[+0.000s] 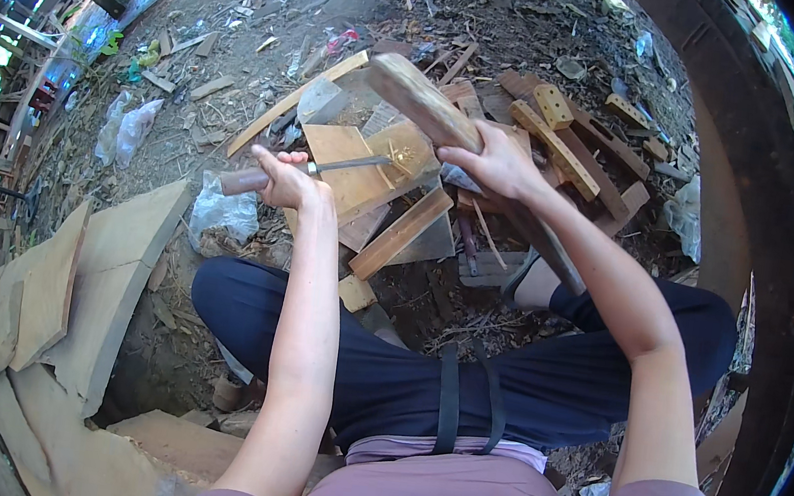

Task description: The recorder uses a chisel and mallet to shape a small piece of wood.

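Observation:
My left hand point(288, 180) is closed round a chisel point(353, 162), its wooden handle sticking out to the left and its metal blade slanting right. The blade's tip lies against a light wooden board point(342, 150), beside a small heap of pale shavings point(406, 157). My right hand point(499, 164) grips a thick wooden club point(425, 101), raised above the boards to the right of the chisel. The club's thick end points to the upper left; its lower part passes behind my right forearm.
Wood offcuts lie around the board, among them a drilled block point(553, 107) and a reddish plank point(403, 234). Large pale panels point(107, 272) lean at the left. Clear plastic bags point(226, 214) and litter are scattered on the dirt ground. A dark post point(770, 195) stands at the right.

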